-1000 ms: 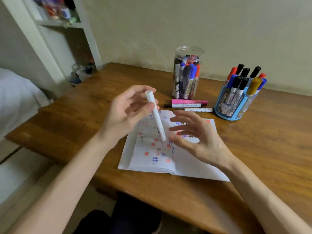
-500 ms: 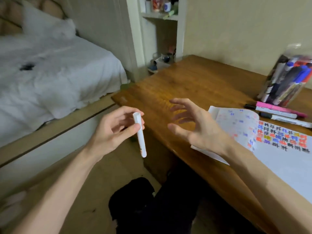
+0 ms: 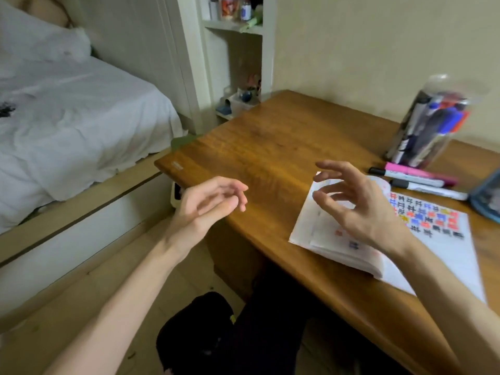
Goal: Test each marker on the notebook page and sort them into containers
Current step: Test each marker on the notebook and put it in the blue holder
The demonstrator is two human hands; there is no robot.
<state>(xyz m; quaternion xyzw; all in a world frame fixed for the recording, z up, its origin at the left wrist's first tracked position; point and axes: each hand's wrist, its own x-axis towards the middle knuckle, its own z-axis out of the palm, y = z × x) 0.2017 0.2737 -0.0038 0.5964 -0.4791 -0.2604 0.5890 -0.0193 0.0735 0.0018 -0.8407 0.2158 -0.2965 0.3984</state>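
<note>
The left hand (image 3: pixel 209 203) was held out past the table's (image 3: pixel 270 147) left edge, above the floor, palm turned inward. Its fingers were loosely extended and close together, the thumb lay alongside them, and it held nothing. The bare forearm ran back toward the lower left. The right hand (image 3: pixel 359 209) hovered over the left page of the open notebook (image 3: pixel 438 255). Its fingers were spread and softly curved, the thumb stood apart, and it gripped nothing; whether it touched the paper could not be told. The two hands were well apart. The notebook lay flat near the table's front edge, its right page carrying rows of small hash-like marks in black, blue, red, orange and yellow; they formed no readable words. Fainter coloured marks showed on the left page under the right hand. Beyond the notebook three loose markers (image 3: pixel 433 189) lay side by side on the table, one pink and two white with black caps; their label print was too blurred to read. Just behind them stood a clear jar (image 3: pixel 443 85) packed with capped markers in blue, red and black. A blue holder (image 3: pixel 487 196) showed at the right border. A small label on the table's near left corner was illegible. A bed (image 3: pixel 67 109) with white sheets lay to the left.
</note>
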